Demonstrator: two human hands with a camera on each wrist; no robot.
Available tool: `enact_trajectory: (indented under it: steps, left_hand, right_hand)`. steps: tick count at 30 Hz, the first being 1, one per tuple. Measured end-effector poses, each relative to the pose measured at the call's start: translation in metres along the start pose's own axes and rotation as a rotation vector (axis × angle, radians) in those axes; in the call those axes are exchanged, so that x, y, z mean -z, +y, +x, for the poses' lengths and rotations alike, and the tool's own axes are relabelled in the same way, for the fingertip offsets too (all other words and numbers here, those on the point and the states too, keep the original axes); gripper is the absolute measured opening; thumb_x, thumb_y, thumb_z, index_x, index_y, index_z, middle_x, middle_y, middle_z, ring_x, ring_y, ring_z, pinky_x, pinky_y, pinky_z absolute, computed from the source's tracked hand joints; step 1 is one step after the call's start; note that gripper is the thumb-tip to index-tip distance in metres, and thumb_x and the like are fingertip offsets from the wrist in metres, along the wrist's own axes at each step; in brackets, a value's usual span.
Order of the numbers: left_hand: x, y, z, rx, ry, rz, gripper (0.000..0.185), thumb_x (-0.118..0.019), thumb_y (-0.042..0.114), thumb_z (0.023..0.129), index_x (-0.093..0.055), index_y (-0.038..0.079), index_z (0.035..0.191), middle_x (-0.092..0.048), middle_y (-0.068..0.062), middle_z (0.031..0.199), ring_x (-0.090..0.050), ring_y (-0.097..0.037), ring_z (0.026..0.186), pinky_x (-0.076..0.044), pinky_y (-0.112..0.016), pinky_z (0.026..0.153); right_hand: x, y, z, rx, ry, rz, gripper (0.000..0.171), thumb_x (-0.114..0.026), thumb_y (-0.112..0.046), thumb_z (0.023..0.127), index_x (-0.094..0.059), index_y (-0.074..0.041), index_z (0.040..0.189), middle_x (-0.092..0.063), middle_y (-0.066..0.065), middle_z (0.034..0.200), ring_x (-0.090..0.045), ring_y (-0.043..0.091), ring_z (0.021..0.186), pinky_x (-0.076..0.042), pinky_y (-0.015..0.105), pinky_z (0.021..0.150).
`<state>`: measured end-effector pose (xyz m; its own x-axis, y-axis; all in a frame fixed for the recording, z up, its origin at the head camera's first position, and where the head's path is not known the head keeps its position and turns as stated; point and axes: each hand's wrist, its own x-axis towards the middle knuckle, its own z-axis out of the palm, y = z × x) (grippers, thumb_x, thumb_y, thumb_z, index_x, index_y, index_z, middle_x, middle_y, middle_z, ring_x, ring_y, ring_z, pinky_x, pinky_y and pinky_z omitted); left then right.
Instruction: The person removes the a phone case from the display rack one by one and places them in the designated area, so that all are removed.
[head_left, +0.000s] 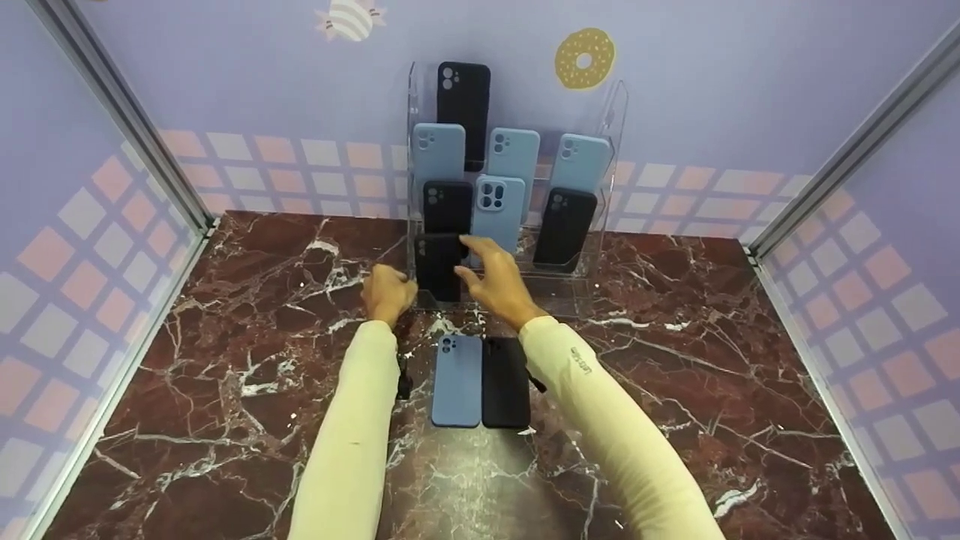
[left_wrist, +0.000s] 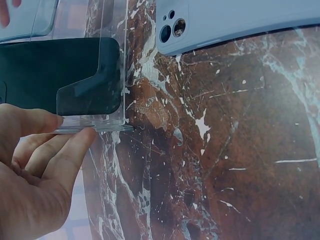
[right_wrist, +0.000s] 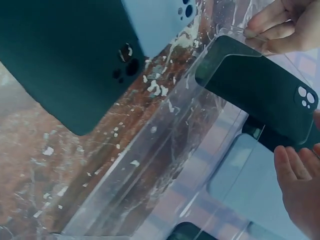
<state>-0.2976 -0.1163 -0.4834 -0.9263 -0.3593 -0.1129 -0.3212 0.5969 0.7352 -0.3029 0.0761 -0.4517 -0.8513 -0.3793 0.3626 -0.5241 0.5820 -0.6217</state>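
A clear acrylic stand (head_left: 611, 120) holds several blue and black phone cases in tiers. My left hand (head_left: 388, 292) pinches the stand's front left edge (left_wrist: 107, 127) between thumb and fingers (left_wrist: 75, 145). In the stand's lowest row at the left leans a black case (head_left: 437, 266), also in the wrist views (left_wrist: 45, 75) (right_wrist: 260, 95). My right hand (head_left: 491, 281) is spread at that case's right edge, its straight fingers (right_wrist: 300, 190) touching or nearly touching it. A blue case (head_left: 456, 379) and another black case (head_left: 506, 382) lie flat side by side on the marble table (head_left: 225, 390) between my forearms.
Low purple checked walls with metal corner posts (head_left: 120, 112) (head_left: 855, 142) close in the table on three sides. The stand sits at the back centre against the wall. In the right wrist view the flat black case (right_wrist: 65, 60) and blue case (right_wrist: 160, 15) lie just in front of the stand.
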Motion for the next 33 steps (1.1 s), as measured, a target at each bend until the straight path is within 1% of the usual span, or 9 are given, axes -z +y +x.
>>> enact_trajectory:
  steps: [3, 5, 6, 9, 14, 19, 24, 29, 33]
  left_hand:
    - [-0.001, -0.001, -0.001, -0.001, -0.008, -0.004, 0.031, -0.065, 0.013, 0.085, -0.077, 0.002, 0.111, -0.072, -0.018, 0.118, -0.064, -0.041, 0.116, -0.047, -0.051, 0.103]
    - [-0.001, -0.001, -0.001, -0.003, -0.006, -0.005, 0.031, -0.065, 0.013, 0.085, -0.077, 0.002, 0.111, -0.072, -0.018, 0.118, -0.064, -0.041, 0.116, -0.047, -0.051, 0.103]
    - [-0.002, -0.001, -0.001, -0.004, -0.004, -0.006, 0.031, -0.065, 0.012, 0.084, -0.077, 0.002, 0.111, -0.072, -0.018, 0.118, -0.064, -0.041, 0.116, -0.047, -0.051, 0.103]
    - [-0.004, -0.002, -0.001, -0.009, 0.005, -0.002, 0.031, -0.064, 0.012, 0.084, -0.077, 0.002, 0.110, -0.072, -0.018, 0.117, -0.065, -0.043, 0.114, -0.049, -0.051, 0.101]
    - [-0.003, -0.001, -0.002, -0.013, 0.012, 0.002, 0.031, -0.063, 0.012, 0.084, -0.077, 0.002, 0.109, -0.072, -0.019, 0.117, -0.065, -0.044, 0.113, -0.050, -0.052, 0.099]
    - [-0.001, -0.001, -0.001, -0.013, 0.009, -0.009, 0.032, -0.063, 0.011, 0.083, -0.077, 0.002, 0.109, -0.072, -0.019, 0.118, -0.065, -0.044, 0.114, -0.049, -0.052, 0.101]
    - [-0.001, -0.002, 0.000, -0.009, 0.003, -0.011, 0.032, -0.064, 0.011, 0.082, -0.078, 0.003, 0.110, -0.072, -0.018, 0.118, -0.064, -0.043, 0.114, -0.049, -0.051, 0.101]
    - [0.000, -0.002, 0.001, 0.004, 0.008, -0.018, 0.031, -0.065, 0.012, 0.082, -0.078, 0.004, 0.109, -0.072, -0.017, 0.118, -0.064, -0.042, 0.115, -0.048, -0.051, 0.102]
    - [0.001, -0.002, 0.001, 0.001, 0.012, -0.029, 0.030, -0.066, 0.012, 0.081, -0.078, 0.004, 0.108, -0.072, -0.017, 0.118, -0.064, -0.042, 0.116, -0.047, -0.051, 0.103]
  right_hand:
    - [-0.002, -0.004, 0.004, -0.006, -0.051, -0.007, 0.052, -0.065, -0.010, 0.099, -0.048, 0.003, 0.146, -0.047, 0.019, 0.151, -0.045, 0.031, 0.140, -0.032, 0.037, 0.118]
    - [-0.004, -0.005, 0.006, -0.009, -0.072, -0.007, 0.053, -0.064, -0.010, 0.099, -0.046, 0.004, 0.148, -0.044, 0.019, 0.154, -0.042, 0.031, 0.142, -0.030, 0.037, 0.119]
    - [-0.005, -0.006, 0.007, -0.013, -0.080, -0.004, 0.053, -0.063, -0.010, 0.100, -0.045, 0.004, 0.148, -0.044, 0.019, 0.154, -0.042, 0.031, 0.143, -0.030, 0.037, 0.119]
    - [-0.006, -0.006, 0.010, -0.027, -0.076, -0.008, 0.052, -0.062, -0.010, 0.100, -0.046, 0.004, 0.147, -0.047, 0.018, 0.151, -0.048, 0.030, 0.136, -0.035, 0.037, 0.115]
    - [-0.008, -0.006, 0.013, -0.029, -0.006, -0.008, 0.043, -0.064, -0.008, 0.099, -0.055, 0.004, 0.139, -0.055, 0.016, 0.134, -0.057, 0.027, 0.116, -0.046, 0.037, 0.102]
    - [-0.011, -0.004, 0.014, -0.006, 0.101, 0.018, 0.027, -0.068, -0.004, 0.095, -0.068, 0.004, 0.121, -0.061, 0.016, 0.116, -0.064, 0.027, 0.105, -0.052, 0.034, 0.094]
    - [-0.017, -0.002, 0.014, -0.004, 0.196, 0.066, 0.016, -0.073, 0.001, 0.090, -0.070, 0.004, 0.106, -0.066, 0.016, 0.102, -0.069, 0.028, 0.095, -0.055, 0.034, 0.088]
    - [-0.019, -0.003, 0.014, -0.040, 0.236, 0.104, 0.009, -0.073, 0.003, 0.089, -0.070, 0.004, 0.098, -0.068, 0.015, 0.095, -0.070, 0.027, 0.089, -0.057, 0.035, 0.083]
    - [-0.017, -0.005, 0.012, -0.033, 0.257, 0.098, 0.008, -0.073, 0.005, 0.088, -0.070, 0.003, 0.095, -0.068, 0.014, 0.093, -0.069, 0.026, 0.088, -0.056, 0.035, 0.083]
